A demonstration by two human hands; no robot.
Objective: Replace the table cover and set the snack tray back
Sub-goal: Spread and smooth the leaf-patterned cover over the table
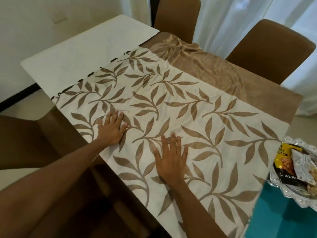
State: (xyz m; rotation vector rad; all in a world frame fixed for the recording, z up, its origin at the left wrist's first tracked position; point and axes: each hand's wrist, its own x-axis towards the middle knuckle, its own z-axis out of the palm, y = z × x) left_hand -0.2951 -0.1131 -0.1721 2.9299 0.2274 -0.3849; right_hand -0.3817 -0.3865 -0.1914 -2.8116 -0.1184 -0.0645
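The cream, tan-leafed cloth table cover with its plain tan satin band lies spread over the white table, whose far left end is bare. The left hand and right hand press flat on the cover near the table's near edge, fingers straight and spread, gripping nothing. The silver lace-rimmed snack tray sits beyond the right end on a teal surface.

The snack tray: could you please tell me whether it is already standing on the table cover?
No, the snack tray sits off to the right, wholly beyond the edge of the table cover.
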